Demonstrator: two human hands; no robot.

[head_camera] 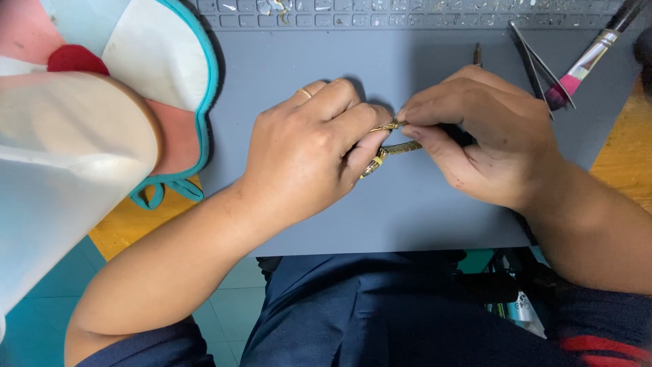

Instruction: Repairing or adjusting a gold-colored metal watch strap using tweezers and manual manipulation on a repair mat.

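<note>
we see both hands meeting over the middle of a grey mat [407, 211] that covers the counter [621, 170], and we take that mat as our landmark. the left hand [309, 153] is curled closed, its thumb and fingers pinched on one end of a thin gold watch band [401, 146]; a gold ring [305, 92] sits on one of its fingers. the right hand [485, 132] is closed too, its thumb and forefinger clamped on the other end of the band, so the two hands are together, nearly touching at the fingertips. the band hangs just above the centre of the mat, held between them, and part of it is hidden inside the left hand. at the far right corner of the mat lie a pair of tweezers [536, 64] and a brush [584, 61] with a pink tip, crossing each other, well apart from the hands. a slim dark tool [477, 54] pokes up behind the right hand; we cannot tell whether the hand holds it. off the mat's left edge sits a white plastic lid [170, 61] with a teal rim. along the mat's far edge runs a row of small grey compartments [407, 13].
</note>
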